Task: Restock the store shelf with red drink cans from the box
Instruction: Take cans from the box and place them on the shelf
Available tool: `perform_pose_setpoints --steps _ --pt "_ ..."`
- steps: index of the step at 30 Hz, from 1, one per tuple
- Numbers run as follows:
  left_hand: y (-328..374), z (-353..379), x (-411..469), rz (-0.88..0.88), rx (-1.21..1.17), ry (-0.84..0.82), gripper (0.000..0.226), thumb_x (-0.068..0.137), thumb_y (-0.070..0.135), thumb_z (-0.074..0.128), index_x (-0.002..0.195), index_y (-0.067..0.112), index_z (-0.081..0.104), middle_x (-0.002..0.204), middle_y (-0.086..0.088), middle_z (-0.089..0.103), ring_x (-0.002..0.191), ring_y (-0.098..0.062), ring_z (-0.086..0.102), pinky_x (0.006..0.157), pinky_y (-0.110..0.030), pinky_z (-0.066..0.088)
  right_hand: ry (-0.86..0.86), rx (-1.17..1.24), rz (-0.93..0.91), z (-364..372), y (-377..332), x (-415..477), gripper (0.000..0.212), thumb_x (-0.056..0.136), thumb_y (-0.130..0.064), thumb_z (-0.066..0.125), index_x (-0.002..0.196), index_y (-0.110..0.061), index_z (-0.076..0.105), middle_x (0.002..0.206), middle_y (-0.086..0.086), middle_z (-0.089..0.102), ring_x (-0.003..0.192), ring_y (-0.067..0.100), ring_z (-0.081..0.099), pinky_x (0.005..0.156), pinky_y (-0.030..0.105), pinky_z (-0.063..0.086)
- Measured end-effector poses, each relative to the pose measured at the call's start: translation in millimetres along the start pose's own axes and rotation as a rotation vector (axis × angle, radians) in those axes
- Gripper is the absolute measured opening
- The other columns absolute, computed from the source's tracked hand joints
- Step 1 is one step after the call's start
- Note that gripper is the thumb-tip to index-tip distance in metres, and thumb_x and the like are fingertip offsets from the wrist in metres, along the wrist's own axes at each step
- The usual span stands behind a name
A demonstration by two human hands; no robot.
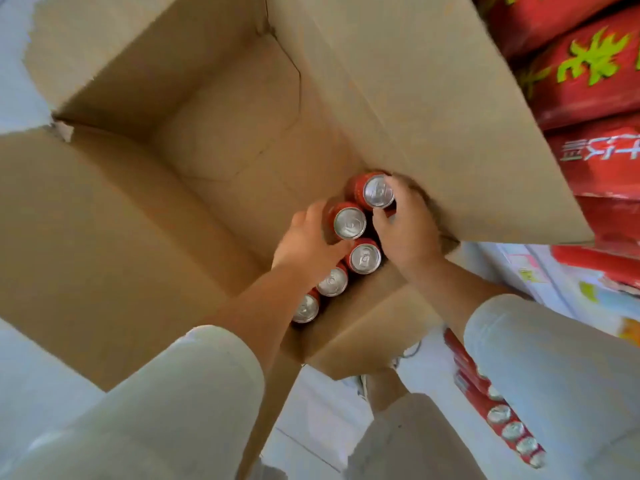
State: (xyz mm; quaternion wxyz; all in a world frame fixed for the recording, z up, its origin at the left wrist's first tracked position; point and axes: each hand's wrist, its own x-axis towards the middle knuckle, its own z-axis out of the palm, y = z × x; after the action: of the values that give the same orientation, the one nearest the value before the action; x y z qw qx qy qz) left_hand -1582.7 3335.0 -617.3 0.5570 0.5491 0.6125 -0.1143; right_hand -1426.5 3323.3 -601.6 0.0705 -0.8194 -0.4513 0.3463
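Red cans (364, 258) upright along cardboard box (415, 116) wall; right hand (410, 226) clasping farthest can (378, 192), left hand (306, 239) next can (349, 223).

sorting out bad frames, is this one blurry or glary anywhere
Head view: motion blur smears the cardboard box flaps and the red packs at right; the red can tops in the box are fairly sharp with mild glare; wide-angle bending at the edges.
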Motion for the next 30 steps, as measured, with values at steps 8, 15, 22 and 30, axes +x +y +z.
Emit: perform_pose_setpoints --steps 8,15,22,30 --pt "13 42 35 0.008 -0.086 0.089 0.079 0.079 0.045 0.075 0.145 0.030 0.034 0.143 0.001 0.044 0.120 -0.024 0.055 0.090 -0.034 0.046 0.082 0.100 -0.028 21 23 -2 0.054 0.087 -0.014 0.064 0.138 -0.015 0.048 0.138 0.005 0.052 0.128 0.015 0.045 0.102 0.006 0.023" --pt "-24 -4 21 -0.165 -0.169 0.213 0.074 0.074 0.039 0.079 0.139 0.028 0.044 0.124 -0.001 0.061 0.112 -0.022 0.060 0.097 -0.038 0.049 0.078 -0.035 0.024 31 9 1 0.073 0.084 -0.029 0.072 0.147 -0.024 0.035 0.135 0.010 0.042 0.123 0.022 0.048 0.103 0.028 0.040" --pt "-49 -38 8 -0.229 -0.194 0.273 0.077 0.073 0.036 0.082 0.139 0.029 0.045 0.127 0.000 0.058 0.112 -0.021 0.058 0.098 -0.038 0.049 0.134 -0.300 0.181 57 -3 12 0.080 0.080 -0.032 0.076 0.147 -0.031 0.032 0.135 0.014 0.033 0.104 0.037 0.053 0.100 0.046 0.043" --pt "-13 -56 -40 -0.152 -0.200 0.204 0.072 0.073 0.038 0.081 0.135 0.034 0.045 0.119 0.004 0.059 0.105 -0.018 0.060 0.095 -0.038 0.052 0.168 0.065 0.089 12 -20 -9 0.062 0.070 -0.033 0.080 0.126 -0.027 0.055 0.118 -0.001 0.059 0.110 0.019 0.057 0.093 0.033 0.044"
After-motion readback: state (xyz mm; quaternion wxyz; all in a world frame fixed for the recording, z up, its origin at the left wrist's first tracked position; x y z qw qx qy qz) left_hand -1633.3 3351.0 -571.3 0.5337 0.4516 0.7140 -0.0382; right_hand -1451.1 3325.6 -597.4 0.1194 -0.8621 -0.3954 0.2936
